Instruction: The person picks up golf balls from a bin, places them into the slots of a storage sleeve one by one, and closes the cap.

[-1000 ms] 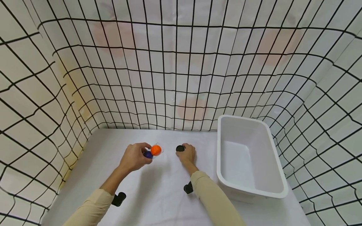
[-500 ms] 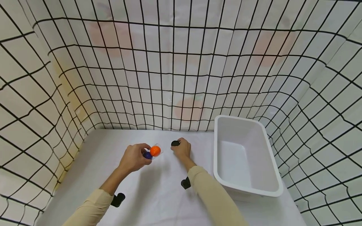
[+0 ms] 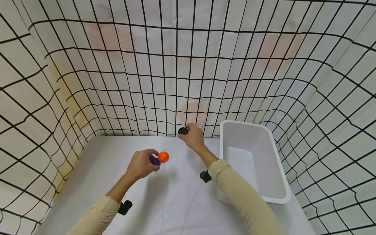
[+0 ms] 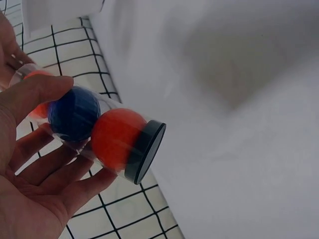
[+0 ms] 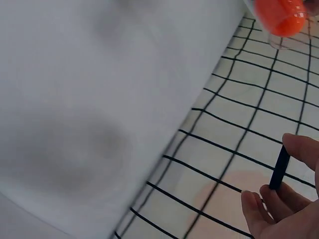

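Note:
My left hand (image 3: 141, 164) grips a clear tube (image 4: 107, 105) with balls in it, held above the table. In the left wrist view a blue ball (image 4: 75, 114) sits between two orange ones, and a dark cap (image 4: 145, 152) covers the tube's near end. At the other end, an orange ball (image 3: 163, 157) shows through the rim in the head view. My right hand (image 3: 194, 137) pinches a loose dark round cap (image 3: 183, 131) between thumb and fingers, beyond the tube and apart from it. Edge-on, that lid (image 5: 280, 168) looks thin in the right wrist view.
A deep white bin (image 3: 265, 156) stands at the right, with my right forearm passing over its near corner. Black netting (image 3: 176, 78) over pale cloth walls in the back and sides of the white table (image 3: 182, 209).
My right hand has moved away from me toward the back net, carrying the cap farther from the tube. The left hand and tube have stayed almost still. The head view has shifted slightly.

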A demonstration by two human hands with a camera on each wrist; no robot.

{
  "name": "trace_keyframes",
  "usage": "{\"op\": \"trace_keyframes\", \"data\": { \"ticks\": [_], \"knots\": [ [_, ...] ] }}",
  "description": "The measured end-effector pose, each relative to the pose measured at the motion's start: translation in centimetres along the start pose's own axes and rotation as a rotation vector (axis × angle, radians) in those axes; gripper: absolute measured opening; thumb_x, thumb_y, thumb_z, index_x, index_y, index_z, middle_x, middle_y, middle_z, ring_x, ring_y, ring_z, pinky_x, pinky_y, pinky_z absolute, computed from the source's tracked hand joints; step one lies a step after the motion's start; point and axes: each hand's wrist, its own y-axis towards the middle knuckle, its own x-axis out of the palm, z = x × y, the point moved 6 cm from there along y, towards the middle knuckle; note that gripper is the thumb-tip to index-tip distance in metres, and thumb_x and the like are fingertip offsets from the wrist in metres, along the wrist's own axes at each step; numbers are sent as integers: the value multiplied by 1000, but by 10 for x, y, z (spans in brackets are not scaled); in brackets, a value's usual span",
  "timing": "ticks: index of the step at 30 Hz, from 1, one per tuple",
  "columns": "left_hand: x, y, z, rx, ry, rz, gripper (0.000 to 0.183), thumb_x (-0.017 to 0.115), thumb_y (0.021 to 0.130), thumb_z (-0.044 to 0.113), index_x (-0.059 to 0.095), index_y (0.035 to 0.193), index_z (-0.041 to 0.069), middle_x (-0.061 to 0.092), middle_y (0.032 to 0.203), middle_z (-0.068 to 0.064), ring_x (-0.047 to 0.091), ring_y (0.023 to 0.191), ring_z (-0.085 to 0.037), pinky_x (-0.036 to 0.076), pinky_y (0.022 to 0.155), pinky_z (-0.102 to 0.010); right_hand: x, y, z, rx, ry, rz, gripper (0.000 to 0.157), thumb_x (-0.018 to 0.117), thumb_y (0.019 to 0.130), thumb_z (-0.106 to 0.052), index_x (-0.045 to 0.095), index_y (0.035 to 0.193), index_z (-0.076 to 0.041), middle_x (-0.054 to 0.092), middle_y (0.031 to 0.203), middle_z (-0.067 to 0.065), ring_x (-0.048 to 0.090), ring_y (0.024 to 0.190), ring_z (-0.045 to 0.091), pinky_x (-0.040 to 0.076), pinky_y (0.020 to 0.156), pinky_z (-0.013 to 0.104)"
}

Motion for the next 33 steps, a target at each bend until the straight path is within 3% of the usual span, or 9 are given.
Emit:
{"op": "trace_keyframes", "data": {
  "ticks": [5,12,17,20,25,33],
  "knots": [
    [1,1,3,3,-10,-2,44,89,71,11,73,112,5,75,96,-13,69,81,-24,62,75,-38,-20,-6,-7,-23,-4,-75,50,83,82,-24,64,123,-2,70,120,18,62,114,37,54,86,42],
    [2,5,9,29,-4,4,43,88,72,12,73,111,6,76,95,-12,68,80,-22,61,75,-38,-35,-22,-7,-7,49,-243,41,84,79,-24,70,113,-7,74,111,11,68,104,26,53,82,36],
    [4,7,16,52,-19,-4,42,88,71,13,74,110,6,76,93,-12,68,77,-21,61,73,-36,-34,-33,0,56,66,-396,39,84,79,-30,75,113,-13,76,112,2,69,99,21,53,84,35],
    [5,8,19,56,-23,-3,42,89,71,13,74,110,6,75,92,-11,68,77,-20,61,73,-36,-34,-37,0,100,131,-458,35,81,82,-33,78,111,-13,75,115,2,70,96,21,57,90,37],
    [6,9,22,56,-20,-11,42,89,71,13,74,110,7,75,92,-11,69,78,-20,62,74,-37,-31,-42,2,152,234,-515,29,80,85,-32,81,105,-10,76,111,4,72,92,19,58,93,37],
    [8,8,27,57,-27,-15,42,90,71,12,74,109,7,75,91,-10,69,78,-20,62,74,-37,-21,-48,5,173,298,-572,39,82,83,-24,72,113,-1,75,100,8,73,84,20,60,88,36]
  ]
}}
